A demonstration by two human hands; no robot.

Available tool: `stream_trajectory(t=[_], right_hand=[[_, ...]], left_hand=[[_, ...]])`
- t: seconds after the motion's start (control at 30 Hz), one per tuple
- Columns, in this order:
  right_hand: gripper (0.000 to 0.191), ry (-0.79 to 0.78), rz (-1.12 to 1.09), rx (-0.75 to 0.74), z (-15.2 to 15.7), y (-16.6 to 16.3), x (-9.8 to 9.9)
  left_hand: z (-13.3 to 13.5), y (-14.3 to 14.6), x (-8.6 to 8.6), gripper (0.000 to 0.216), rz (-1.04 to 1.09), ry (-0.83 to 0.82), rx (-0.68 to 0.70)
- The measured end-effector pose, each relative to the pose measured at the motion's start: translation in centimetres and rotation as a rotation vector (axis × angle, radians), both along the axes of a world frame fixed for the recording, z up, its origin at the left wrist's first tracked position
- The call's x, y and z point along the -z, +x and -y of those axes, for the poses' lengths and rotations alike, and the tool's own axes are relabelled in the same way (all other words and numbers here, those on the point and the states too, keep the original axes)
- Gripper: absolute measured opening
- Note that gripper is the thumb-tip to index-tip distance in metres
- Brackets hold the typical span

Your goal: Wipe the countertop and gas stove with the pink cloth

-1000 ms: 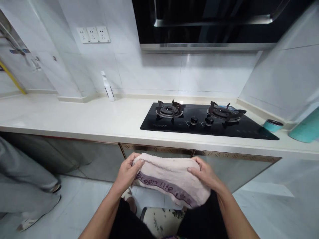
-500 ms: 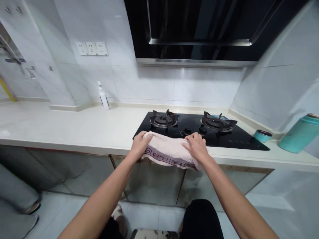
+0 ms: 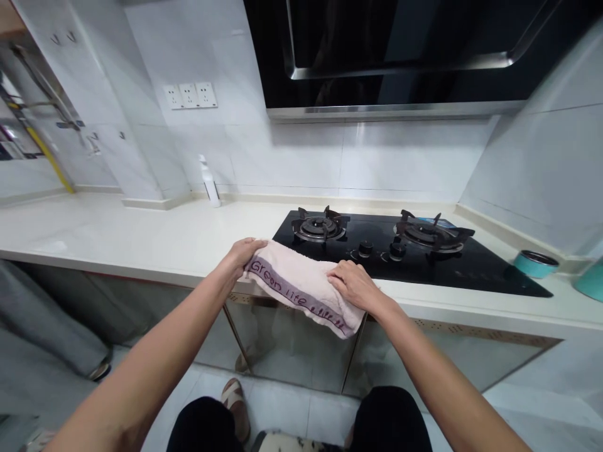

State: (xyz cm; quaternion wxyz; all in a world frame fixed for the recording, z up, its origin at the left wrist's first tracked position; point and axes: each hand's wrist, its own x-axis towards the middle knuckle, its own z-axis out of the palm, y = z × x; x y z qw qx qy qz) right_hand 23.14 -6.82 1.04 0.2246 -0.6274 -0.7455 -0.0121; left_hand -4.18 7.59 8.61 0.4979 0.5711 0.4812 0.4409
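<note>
A folded pale pink towel [image 3: 296, 282] with a purple band reading "Green life" lies across the front edge of the cream countertop [image 3: 141, 232], its right end hanging over the edge. My left hand [image 3: 240, 256] grips the towel's left end on the counter. My right hand [image 3: 353, 285] presses flat on the towel's right part, just in front of the black gas hob [image 3: 414, 260].
The hob has two burners and two knobs. A white bottle [image 3: 210, 183] stands by the back wall. A teal lid [image 3: 536, 263] and teal container [image 3: 591, 281] sit at the right. Another person's grey trouser legs [image 3: 42, 339] are at the left. A range hood hangs overhead.
Both hands lifted the towel from waist height onto the counter's front edge, then shifted it slightly left, with its right end now hanging over the edge.
</note>
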Motion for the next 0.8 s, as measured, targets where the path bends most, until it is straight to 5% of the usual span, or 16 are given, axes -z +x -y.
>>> stream_trajectory(t=[0.17, 0.3, 0.43, 0.63, 0.8], right_hand=[[0.032, 0.06, -0.34, -0.052, -1.5, 0.5, 1.3], [0.036, 0.361, -1.037, 0.139, -1.8, 2.6, 2.7], [0.033, 0.602, -1.383, 0.32, -1.6, 4.1, 3.0], [0.035, 0.608, -1.186, 0.263, -0.1, 5.8, 1.7], [0.037, 0.556, -0.962, 0.38, 0.7, 8.8, 2.1]], left_hand=[[1.7, 4.6, -1.6, 0.035, 0.092, 0.025, 0.134], [5.4, 10.2, 1.1, 0.031, -0.106, 0.211, 0.516], [8.2, 13.0, 4.1, 0.031, -0.447, 0.677, 0.852], [9.1, 12.0, 5.3, 0.049, -0.818, 1.184, 0.491], [11.1, 13.9, 8.5, 0.07, -0.986, 1.259, 0.429]])
